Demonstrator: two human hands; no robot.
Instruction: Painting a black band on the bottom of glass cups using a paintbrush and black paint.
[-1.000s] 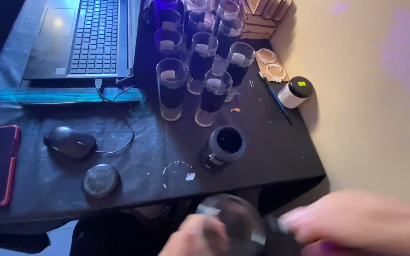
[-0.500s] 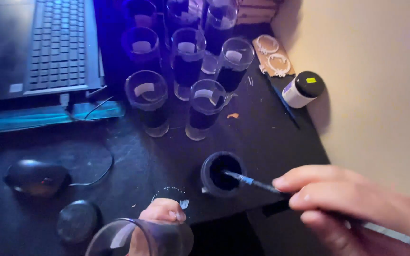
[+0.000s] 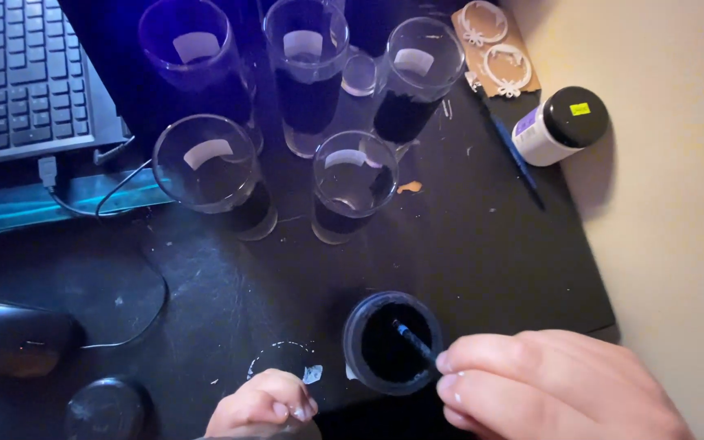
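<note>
since half a second back the empty glass has gone from the left hand [image 3: 266, 405], which now sits curled at the bottom edge, and i cannot tell whether it holds anything (most of it is cut off). right hand [image 3: 547, 387] pinches a thin dark brush [image 3: 414, 341], its tip dipped into the small round black pot [image 3: 393, 342] on the black surface [image 3: 490, 244], angled to pick up pigment. clear tall glasses [image 3: 352, 191] stand behind, contents too murky to make out.

Left hand [image 3: 262, 405] cut off at bottom edge; brush [image 3: 413, 341] handle hidden by right-hand fingers [image 3: 466, 383].
</note>
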